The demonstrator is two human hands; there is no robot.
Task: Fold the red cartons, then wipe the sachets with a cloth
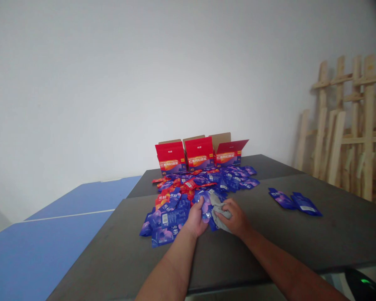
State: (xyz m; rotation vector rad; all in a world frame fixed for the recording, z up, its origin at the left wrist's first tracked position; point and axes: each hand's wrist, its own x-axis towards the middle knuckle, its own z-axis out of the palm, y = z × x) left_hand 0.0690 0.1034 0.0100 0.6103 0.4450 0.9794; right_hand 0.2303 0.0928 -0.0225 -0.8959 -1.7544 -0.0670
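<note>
The left hand (196,218) is held palm-down, its fingers pressed together over a glossy blue foil sachet (206,205) (one of a heaped pile on the dark tabletop (128,251)), while a crumpled grey cloth (221,217) is pinched in the curled fingers (228,207) of the right hand (235,217).

This looks like a bare packing room: a dark grey table (332,238) holds foil sachets (172,217) and red cartons (200,154), with a blue table-tennis table (50,246) to its left and raw wooden fence panels (351,125) leaning on the white wall (144,83) to its right.
</note>
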